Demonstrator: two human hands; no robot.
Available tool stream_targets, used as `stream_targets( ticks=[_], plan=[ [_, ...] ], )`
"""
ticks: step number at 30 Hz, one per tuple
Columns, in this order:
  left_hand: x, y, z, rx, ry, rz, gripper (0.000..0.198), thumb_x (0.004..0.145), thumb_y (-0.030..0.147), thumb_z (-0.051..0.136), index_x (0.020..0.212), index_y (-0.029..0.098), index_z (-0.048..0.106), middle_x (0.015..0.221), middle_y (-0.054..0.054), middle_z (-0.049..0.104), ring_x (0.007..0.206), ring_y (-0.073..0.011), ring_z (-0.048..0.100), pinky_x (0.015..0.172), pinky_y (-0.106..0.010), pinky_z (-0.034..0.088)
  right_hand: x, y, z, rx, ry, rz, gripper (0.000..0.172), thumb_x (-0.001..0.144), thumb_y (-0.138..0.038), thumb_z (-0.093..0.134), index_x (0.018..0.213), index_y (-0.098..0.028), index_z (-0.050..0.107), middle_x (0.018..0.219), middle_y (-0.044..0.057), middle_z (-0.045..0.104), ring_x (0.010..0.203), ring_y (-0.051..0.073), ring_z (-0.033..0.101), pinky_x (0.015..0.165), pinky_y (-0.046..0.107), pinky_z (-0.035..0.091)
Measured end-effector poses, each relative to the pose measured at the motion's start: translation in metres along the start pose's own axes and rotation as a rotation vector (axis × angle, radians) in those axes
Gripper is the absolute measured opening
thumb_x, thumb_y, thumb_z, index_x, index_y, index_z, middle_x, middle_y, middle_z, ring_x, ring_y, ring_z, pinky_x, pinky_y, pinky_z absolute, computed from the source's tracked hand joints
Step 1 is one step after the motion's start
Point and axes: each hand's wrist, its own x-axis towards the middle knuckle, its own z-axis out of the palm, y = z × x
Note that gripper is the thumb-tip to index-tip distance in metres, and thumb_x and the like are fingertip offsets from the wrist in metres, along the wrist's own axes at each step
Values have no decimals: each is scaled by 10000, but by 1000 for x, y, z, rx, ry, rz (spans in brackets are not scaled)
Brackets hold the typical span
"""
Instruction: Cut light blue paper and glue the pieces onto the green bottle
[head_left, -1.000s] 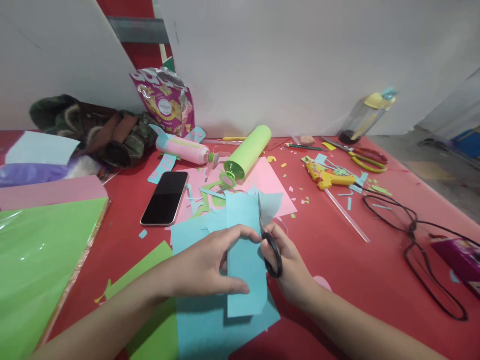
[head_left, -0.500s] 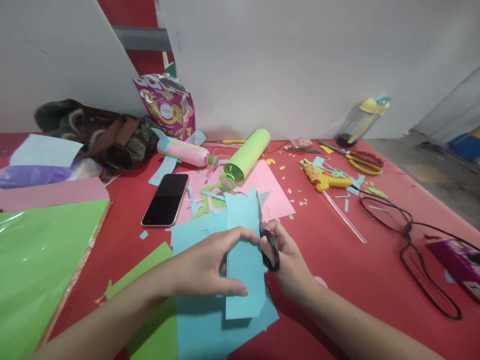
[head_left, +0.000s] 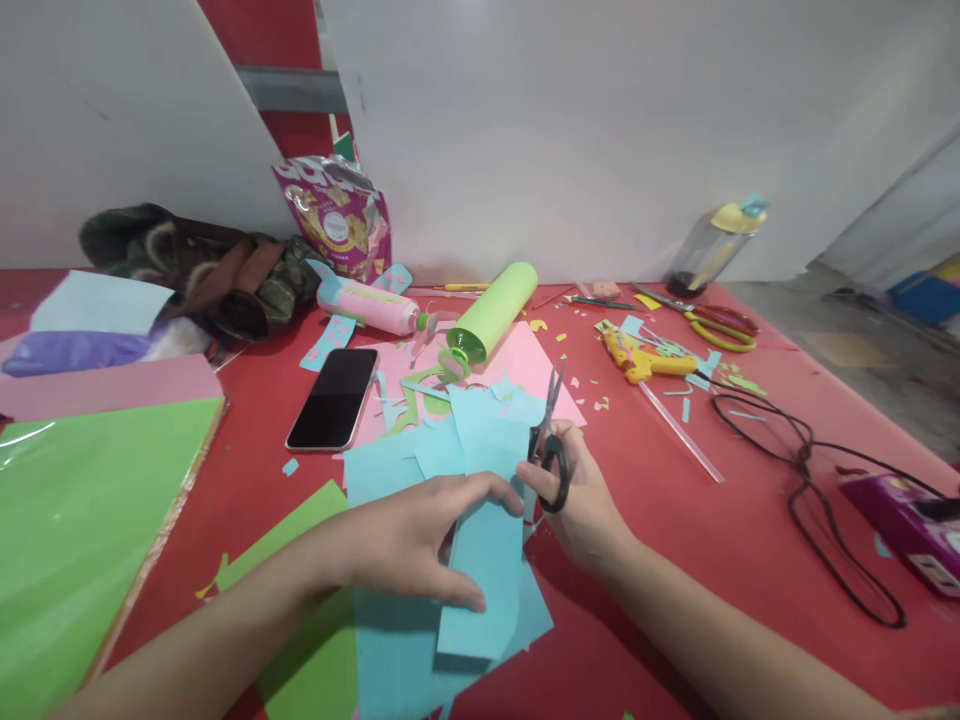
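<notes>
My left hand (head_left: 427, 535) curves round a folded strip of light blue paper (head_left: 489, 560), its thumb and fingers gripping the strip from both sides. Black-handled scissors (head_left: 556, 470) are in my right hand (head_left: 585, 505), just right of the strip, blades slightly apart and pointing away from me. The blades stand clear of the strip's edge. Beneath lies a larger light blue sheet (head_left: 390, 640), partly over a green sheet (head_left: 315, 650). A green paper-wrapped bottle (head_left: 495, 312) rests on pink paper (head_left: 536, 365) beyond the strip.
A phone (head_left: 332, 400) lies left of the papers. Rightward are a yellow glue gun (head_left: 649, 360) with a black cord (head_left: 799, 455), red-and-yellow scissors (head_left: 724, 325) and a clear bottle (head_left: 709, 250). A pink-and-blue decorated bottle (head_left: 371, 305) sits near a snack bag (head_left: 337, 215). Paper scraps surround them.
The scissors have come away from the strip's right edge, moved slightly right, and opened. The strip has tilted, its near end shifting left with my left hand.
</notes>
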Motion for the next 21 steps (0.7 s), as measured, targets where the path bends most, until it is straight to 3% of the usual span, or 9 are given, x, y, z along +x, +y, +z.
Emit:
stream_targets(
  ticks=[7, 11, 16, 19, 21],
  plan=[
    [3, -7, -2, 85, -55, 85, 554, 604, 260, 683, 1109, 249, 455, 941, 5, 527, 530, -68, 399, 489, -171, 351, 2, -11, 4, -81, -79, 93, 449, 500, -87, 681, 750, -239, 341, 488, -152, 341, 360, 12, 281, 352, 123, 219],
    [6, -12, -5, 115, -77, 136, 349, 655, 286, 656, 992, 231, 584, 806, 11, 539, 535, -70, 414, 501, -161, 349, 5, -9, 2, -85, -78, 55, 444, 483, -70, 668, 735, -237, 343, 494, -151, 353, 361, 14, 314, 357, 123, 254],
    [6, -19, -11, 77, -24, 83, 210, 718, 223, 566, 915, 196, 631, 711, 4, 545, 517, -71, 446, 482, -158, 355, 11, -4, -4, -84, 54, -106, 384, 522, -101, 634, 714, -236, 331, 492, -135, 369, 400, 34, 339, 388, 136, 275],
    [4, -27, -16, -88, -151, -15, 231, 750, 230, 516, 956, 177, 605, 621, 1, 577, 548, -108, 549, 533, -181, 425, 16, -5, -6, -111, 171, -176, 364, 517, -105, 617, 701, -232, 330, 487, -133, 332, 401, 33, 305, 383, 135, 239],
    [0, -31, -22, -61, -244, 0, 195, 736, 253, 544, 886, 175, 640, 688, -27, 627, 587, -123, 577, 571, -198, 449, 19, -7, -7, -118, 237, -205, 361, 499, -95, 605, 695, -227, 332, 500, -129, 312, 420, 32, 303, 393, 134, 233]
  ],
)
